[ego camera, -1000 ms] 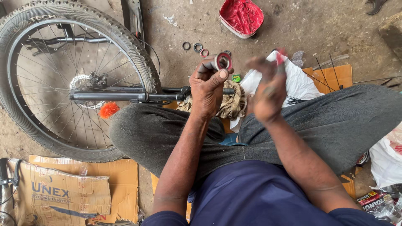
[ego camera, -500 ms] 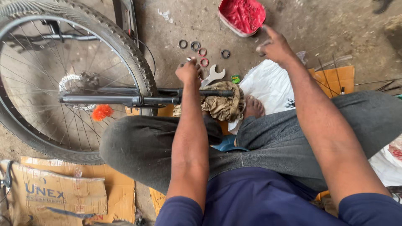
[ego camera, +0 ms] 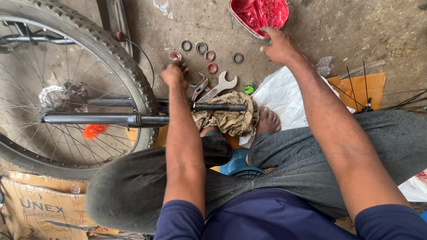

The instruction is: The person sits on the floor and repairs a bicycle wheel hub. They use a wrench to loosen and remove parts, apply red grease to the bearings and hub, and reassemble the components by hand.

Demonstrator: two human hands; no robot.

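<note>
Knees in grey trousers are filling the near view, and between them we are seeing a blue stool point(ego camera: 235, 163). Past them a brown rag point(ego camera: 229, 116) is lying by a bare foot point(ego camera: 268, 121), touching the end of a black bar point(ego camera: 142, 119) that is running across the bicycle wheel point(ego camera: 66, 89) on the left. Just beyond the rag a wrench point(ego camera: 221, 86) and red-handled pliers point(ego camera: 199, 90) are lying on the concrete floor point(ego camera: 338, 31). Our left hand point(ego camera: 174, 74) is reaching down with fingers curled at a red ring point(ego camera: 175, 56); we cannot tell whether it is gripping anything. More rings point(ego camera: 209, 55), red and dark, are lying scattered just beside it on the floor. Our right hand point(ego camera: 279, 46) is spreading open, holding nothing, its fingertips touching the rim of a red tub point(ego camera: 260, 13) at the far edge.
</note>
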